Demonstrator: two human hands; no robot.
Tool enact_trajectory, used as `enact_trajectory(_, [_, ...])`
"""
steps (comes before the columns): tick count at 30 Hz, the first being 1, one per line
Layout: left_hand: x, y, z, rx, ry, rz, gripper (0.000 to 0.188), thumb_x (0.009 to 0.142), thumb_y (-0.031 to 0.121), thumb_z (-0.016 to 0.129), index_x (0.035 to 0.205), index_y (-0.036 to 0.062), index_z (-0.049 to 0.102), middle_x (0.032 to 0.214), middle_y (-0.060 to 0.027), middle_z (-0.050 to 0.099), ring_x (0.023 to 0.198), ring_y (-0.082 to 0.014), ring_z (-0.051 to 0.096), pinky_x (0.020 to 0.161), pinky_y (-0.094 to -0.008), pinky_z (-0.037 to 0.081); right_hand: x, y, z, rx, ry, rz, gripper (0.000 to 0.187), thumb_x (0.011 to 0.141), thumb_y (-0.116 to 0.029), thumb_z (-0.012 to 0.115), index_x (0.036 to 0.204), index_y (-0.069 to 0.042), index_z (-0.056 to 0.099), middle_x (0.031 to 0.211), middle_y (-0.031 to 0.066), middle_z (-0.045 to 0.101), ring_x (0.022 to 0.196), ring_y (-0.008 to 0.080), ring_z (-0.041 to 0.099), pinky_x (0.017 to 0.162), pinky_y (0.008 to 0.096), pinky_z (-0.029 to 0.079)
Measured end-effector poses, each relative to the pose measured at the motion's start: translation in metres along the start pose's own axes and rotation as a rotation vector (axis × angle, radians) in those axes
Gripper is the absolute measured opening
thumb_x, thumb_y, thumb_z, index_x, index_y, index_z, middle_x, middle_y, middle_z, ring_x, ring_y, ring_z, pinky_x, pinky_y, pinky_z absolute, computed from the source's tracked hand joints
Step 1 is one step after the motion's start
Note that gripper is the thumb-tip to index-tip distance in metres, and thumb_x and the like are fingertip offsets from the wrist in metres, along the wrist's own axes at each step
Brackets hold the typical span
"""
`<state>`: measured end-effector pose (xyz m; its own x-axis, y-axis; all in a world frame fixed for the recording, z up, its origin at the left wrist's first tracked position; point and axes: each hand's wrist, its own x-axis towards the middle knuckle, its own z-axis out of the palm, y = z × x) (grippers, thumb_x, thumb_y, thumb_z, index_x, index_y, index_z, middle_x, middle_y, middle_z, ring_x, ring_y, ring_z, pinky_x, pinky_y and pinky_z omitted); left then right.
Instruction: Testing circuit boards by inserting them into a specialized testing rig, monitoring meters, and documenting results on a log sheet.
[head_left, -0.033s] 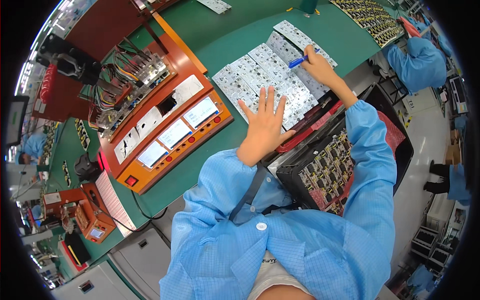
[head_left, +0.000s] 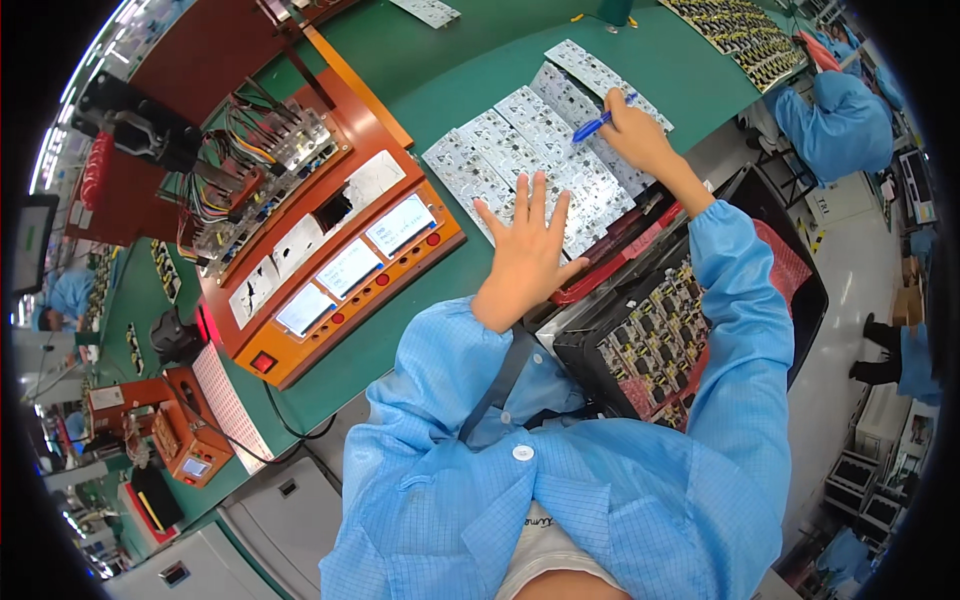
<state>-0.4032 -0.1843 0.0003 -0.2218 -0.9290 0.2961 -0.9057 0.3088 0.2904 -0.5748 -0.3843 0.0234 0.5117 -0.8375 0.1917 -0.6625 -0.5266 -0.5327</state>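
Observation:
Several silvery-grey circuit board panels (head_left: 530,135) lie side by side on the green work table (head_left: 455,75). My left hand (head_left: 525,250) rests on the near end of the panels with its fingers spread out flat, holding nothing. My right hand (head_left: 636,135) is closed around a blue pen (head_left: 592,127) above the panels on the right. The pen's tip points left, over the boards; whether it touches them I cannot tell. My right palm hides part of the panel under it.
An orange-brown test machine (head_left: 340,260) with small screens, wires and a red switch stands to the left. Beside my right forearm, a black bin (head_left: 580,345) holds populated boards (head_left: 655,330) and pink wrap. More boards (head_left: 735,40) lie at the far right. A co-worker in blue (head_left: 840,125) sits beyond.
My right hand and the pen have shifted very slightly to the left. My left hand stays spread on the panels.

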Motion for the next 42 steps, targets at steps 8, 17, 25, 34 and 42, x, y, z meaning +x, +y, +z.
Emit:
enact_trajectory(8, [0.001, -0.009, -0.015, 0.098, -0.059, -0.037, 0.094, 0.067, 0.049, 0.073, 0.138, 0.0028, 0.033, 0.142, -0.0306, 0.025, 0.136, -0.0401, 0.023, 0.089, -0.0778, 0.019, -0.01, 0.027, 0.01, -0.005, 0.028, -0.067, 0.019, 0.085, -0.004, 0.049, 0.097, -0.003, 0.033, 0.09, 0.0265, 0.055, 0.088, 0.0435, 0.055, 0.073, 0.0466, 0.043])
enact_trajectory(17, [0.012, 0.003, -0.02, 0.202, -0.156, -0.147, 0.097, 0.066, 0.052, 0.072, 0.135, -0.0048, 0.034, 0.142, -0.0317, 0.025, 0.134, -0.0439, 0.023, 0.094, -0.076, 0.016, -0.033, 0.002, -0.005, -0.003, -0.041, -0.149, 0.035, 0.088, -0.025, 0.059, 0.106, -0.002, 0.04, 0.109, 0.0201, 0.055, 0.091, 0.0322, 0.054, 0.086, 0.037, 0.04])
enact_trajectory(25, [0.047, -0.005, -0.002, 0.261, -0.068, -0.129, 0.096, 0.067, 0.053, 0.068, 0.134, -0.0075, 0.036, 0.139, -0.0324, 0.031, 0.13, -0.0468, 0.03, 0.102, -0.0693, 0.009, -0.051, 0.002, 0.013, -0.113, 0.028, -0.355, 0.089, 0.064, -0.03, 0.07, 0.14, -0.003, 0.032, 0.082, 0.0098, 0.044, 0.09, 0.0352, 0.05, 0.108, 0.0453, 0.027])
enact_trajectory(34, [0.073, -0.049, -0.018, 0.375, -0.173, -0.305, 0.089, 0.07, 0.043, 0.07, 0.135, -0.0057, 0.034, 0.139, -0.0293, 0.033, 0.13, -0.0436, 0.031, 0.097, -0.0742, 0.014, 0.007, -0.012, 0.05, -0.031, 0.075, -0.321, 0.084, 0.068, -0.034, 0.076, 0.136, -0.003, 0.037, 0.095, 0.0123, 0.05, 0.103, 0.0391, 0.05, 0.097, 0.0434, 0.037])
enact_trajectory(42, [0.072, -0.05, -0.015, 0.365, -0.168, -0.291, 0.089, 0.069, 0.041, 0.071, 0.135, -0.0057, 0.034, 0.138, -0.0283, 0.034, 0.131, -0.0434, 0.029, 0.096, -0.0754, 0.014, 0.049, -0.021, 0.06, -0.057, 0.025, -0.218, 0.068, 0.067, -0.032, 0.076, 0.119, -0.002, 0.043, 0.1, 0.0124, 0.049, 0.098, 0.0342, 0.052, 0.082, 0.0406, 0.043])
